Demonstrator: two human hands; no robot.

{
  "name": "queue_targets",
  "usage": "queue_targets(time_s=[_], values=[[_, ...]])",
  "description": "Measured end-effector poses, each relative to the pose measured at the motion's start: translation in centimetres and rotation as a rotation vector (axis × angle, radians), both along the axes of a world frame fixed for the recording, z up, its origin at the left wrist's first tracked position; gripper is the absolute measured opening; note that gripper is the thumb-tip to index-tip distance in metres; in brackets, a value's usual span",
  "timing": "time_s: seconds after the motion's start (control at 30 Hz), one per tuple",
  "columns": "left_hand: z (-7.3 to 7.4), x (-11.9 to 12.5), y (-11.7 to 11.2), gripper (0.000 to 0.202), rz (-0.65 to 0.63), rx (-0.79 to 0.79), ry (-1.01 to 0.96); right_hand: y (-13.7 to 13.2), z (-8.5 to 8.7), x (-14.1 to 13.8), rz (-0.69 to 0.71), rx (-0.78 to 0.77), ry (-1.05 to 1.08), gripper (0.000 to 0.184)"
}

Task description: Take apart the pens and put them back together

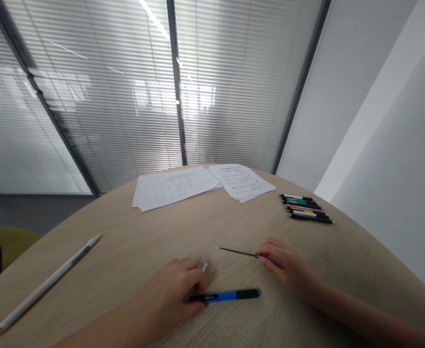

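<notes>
Nearest the camera, a blue-and-black plastic pen point(225, 296) is overlapped by the curled left hand point(169, 290), though a grasp cannot be confirmed. Just beyond the pen, a thin black ink refill point(238, 252) is pinched by the right hand point(285, 268).

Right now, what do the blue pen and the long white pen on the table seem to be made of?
The blue pen looks like glossy plastic: its barrel has a smooth, bright shine. The long white pen looks like matte plastic or painted metal; its soft, even surface leaves that open.
</notes>
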State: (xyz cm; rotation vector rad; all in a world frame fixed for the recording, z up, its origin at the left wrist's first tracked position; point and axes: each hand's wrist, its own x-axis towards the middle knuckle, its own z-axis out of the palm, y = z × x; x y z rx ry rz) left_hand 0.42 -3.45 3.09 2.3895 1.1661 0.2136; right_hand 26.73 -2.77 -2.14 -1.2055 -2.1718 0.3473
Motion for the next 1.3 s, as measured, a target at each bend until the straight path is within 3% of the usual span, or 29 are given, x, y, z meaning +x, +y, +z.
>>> queue_targets(time_s=[0.57,0.67,0.8,0.87,1.07,1.3], values=[[0.8,0.3,-0.3,0.022,-0.078,0.032,0.168,0.0,-0.1,0.1,0.008,0.005,-0.011,0.013],[0.6,0.1,-0.2,0.016,-0.07,0.139,0.101,0.0,-0.2,0.1,0.019,0.025,-0.007,0.013],[-0.4,-0.7,1.1,0.018,-0.014,0.499,-0.051,-0.2,-0.2,0.0,0.074,0.092,-0.03,0.014],[-0.8,-1.1,1.9,0.018,-0.047,0.637,-0.062,-0.2,-0.2,0.0,0.095,0.125,-0.042,0.013],[-1.1,-0.7,2.1,0.017,-0.194,0.657,0.035,-0.3,-0.1,-0.2,0.135,0.244,-0.055,0.013],[-1.7,0.0,1.6,0.021,-0.186,0.646,0.025,-0.6,0.3,-0.3,0.175,0.262,-0.03,0.018]])
